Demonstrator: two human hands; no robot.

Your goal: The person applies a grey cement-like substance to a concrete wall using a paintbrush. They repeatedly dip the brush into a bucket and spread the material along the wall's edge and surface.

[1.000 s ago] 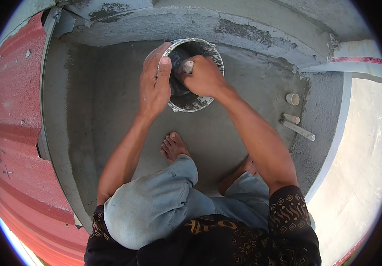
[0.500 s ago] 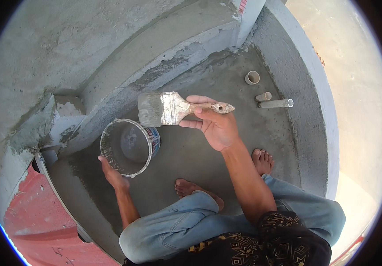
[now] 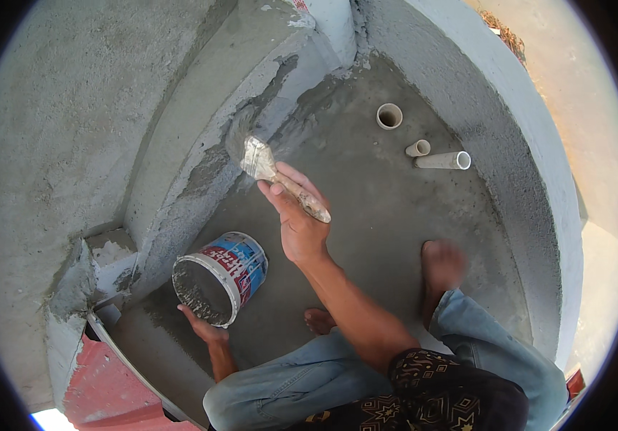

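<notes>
My right hand [image 3: 302,230] is closed around the wooden handle of a wide, cement-smeared paintbrush [image 3: 257,158]. The brush points away to the left, its grey bristles against the side of the low rendered ledge [image 3: 205,161]. At the lower left, my left hand [image 3: 205,327] grips the near rim of a plastic bucket [image 3: 244,262] with a blue and red label. The bucket is tipped so that its mouth faces me and to the left. Grey slurry coats its inside, and the fingers against it are partly hidden.
Three pale pipe ends, among them an upright one [image 3: 389,116] and a slanted one [image 3: 444,160], rise from the damp cement floor [image 3: 366,194]. A low curved wall [image 3: 495,122] runs along the right. Red sheeting [image 3: 115,388] lies at lower left, and my bare feet are on the floor.
My right hand has carried the brush from above the bucket to the ledge and turned it so the bristles meet the surface. The bucket is tilted further over in my left hand.
</notes>
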